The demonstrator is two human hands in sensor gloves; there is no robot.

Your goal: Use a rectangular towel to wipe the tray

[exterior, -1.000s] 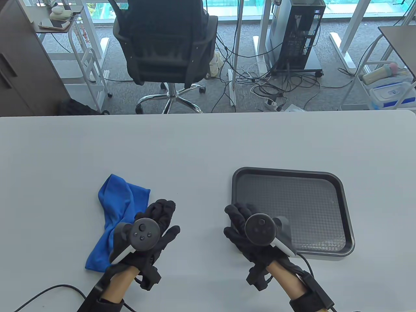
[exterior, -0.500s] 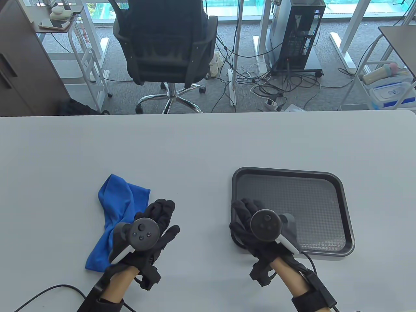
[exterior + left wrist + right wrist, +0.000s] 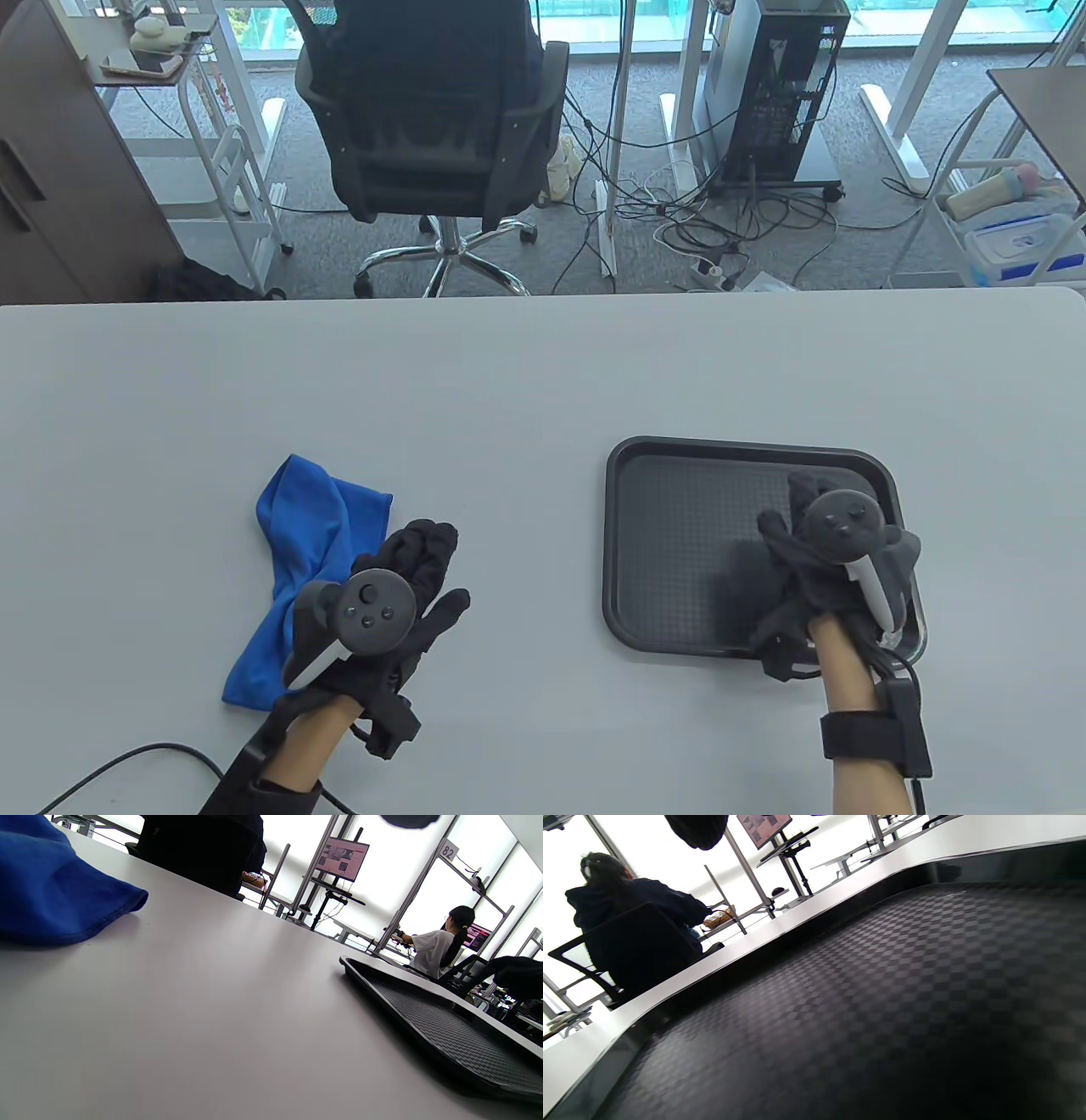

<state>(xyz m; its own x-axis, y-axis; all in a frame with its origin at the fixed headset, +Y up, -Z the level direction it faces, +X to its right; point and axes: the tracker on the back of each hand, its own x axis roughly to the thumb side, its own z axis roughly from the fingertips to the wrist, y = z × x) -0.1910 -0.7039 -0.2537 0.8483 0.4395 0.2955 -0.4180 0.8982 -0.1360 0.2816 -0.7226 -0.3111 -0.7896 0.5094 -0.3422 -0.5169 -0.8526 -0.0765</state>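
A crumpled blue towel (image 3: 310, 543) lies on the white table at the near left; it also shows in the left wrist view (image 3: 51, 887). My left hand (image 3: 441, 567) lies flat and open at the towel's right edge, holding nothing. A dark rectangular tray (image 3: 670, 543) with a textured floor sits at the near right; it also shows in the left wrist view (image 3: 445, 1027). My right hand (image 3: 785, 509) is over the tray's right half, fingers spread, holding nothing. The tray floor (image 3: 882, 1005) fills the right wrist view.
The white table (image 3: 509, 382) stretches far behind both objects. A black cable (image 3: 110, 760) runs along the near left edge. An office chair (image 3: 424, 110) and a computer tower (image 3: 780, 85) stand on the floor beyond the table.
My right hand has moved right and away from me, from the tray's near left corner to its right half. The left hand and the towel have not moved.
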